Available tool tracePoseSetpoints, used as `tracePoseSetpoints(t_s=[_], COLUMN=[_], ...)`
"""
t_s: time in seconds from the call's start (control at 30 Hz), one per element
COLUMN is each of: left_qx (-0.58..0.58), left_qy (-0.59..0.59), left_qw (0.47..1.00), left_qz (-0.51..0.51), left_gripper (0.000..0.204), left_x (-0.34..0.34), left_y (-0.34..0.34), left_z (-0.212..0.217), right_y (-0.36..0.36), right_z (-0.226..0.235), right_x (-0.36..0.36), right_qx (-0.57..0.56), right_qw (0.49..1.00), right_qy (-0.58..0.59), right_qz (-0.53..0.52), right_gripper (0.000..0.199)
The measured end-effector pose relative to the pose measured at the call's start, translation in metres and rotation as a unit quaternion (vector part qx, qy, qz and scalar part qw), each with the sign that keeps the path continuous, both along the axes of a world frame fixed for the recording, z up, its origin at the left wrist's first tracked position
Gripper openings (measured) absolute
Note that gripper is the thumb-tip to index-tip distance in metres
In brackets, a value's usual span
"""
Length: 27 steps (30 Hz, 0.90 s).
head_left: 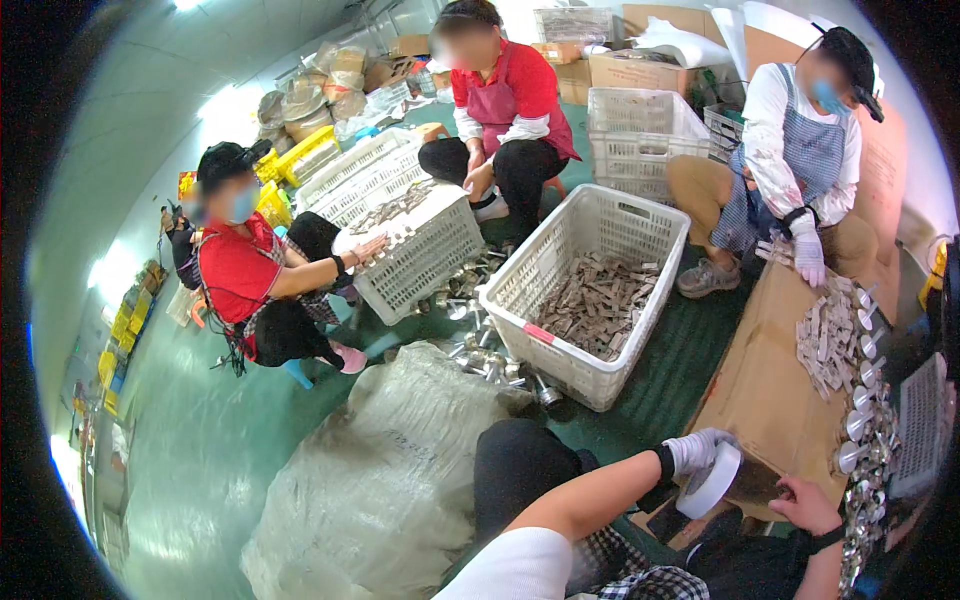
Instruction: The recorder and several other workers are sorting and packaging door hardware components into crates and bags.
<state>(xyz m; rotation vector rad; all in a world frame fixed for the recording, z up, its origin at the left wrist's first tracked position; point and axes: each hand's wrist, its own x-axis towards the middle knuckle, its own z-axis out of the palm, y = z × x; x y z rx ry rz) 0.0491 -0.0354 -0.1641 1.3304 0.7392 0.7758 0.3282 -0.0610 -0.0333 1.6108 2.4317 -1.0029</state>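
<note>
Tape (718,484) sits gripped in your gloved left hand (697,452), at the near end of the carton (762,375) bearing strips (832,338) — your right hand (807,506) is half-curled close by — whether it holds anything I cannot tell.

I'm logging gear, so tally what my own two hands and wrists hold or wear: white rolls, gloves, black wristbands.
White roll, held in left hand: 1
Glove, on that hand: 1
Black wristbands, one each wrist: 2
Total: 4
</note>
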Motion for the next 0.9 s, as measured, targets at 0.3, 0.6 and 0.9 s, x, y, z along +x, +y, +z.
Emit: tracePoseSetpoints(t_s=[0.3, 0.6, 0.9], left_qx=[-0.140, -0.128, -0.197], left_qy=[-0.093, -0.001, -0.104], left_qw=[0.986, 0.992, 0.974], left_qz=[-0.016, -0.008, 0.026], left_gripper=[0.024, 0.033, 0.023], left_x=[-0.031, -0.028, -0.029], left_y=[-0.016, -0.021, -0.029], left_z=[0.032, 0.057, 0.042], right_y=[0.006, -0.005, -0.005], right_z=[0.027, 0.037, 0.025], right_x=[-0.032, -0.032, -0.030], right_qx=[-0.033, 0.000, 0.107], right_qw=[0.999, 0.997, 0.985], right_qy=[-0.009, -0.042, -0.080], right_qz=[0.031, -0.062, -0.106], right_gripper=[0.041, 0.037, 0.042])
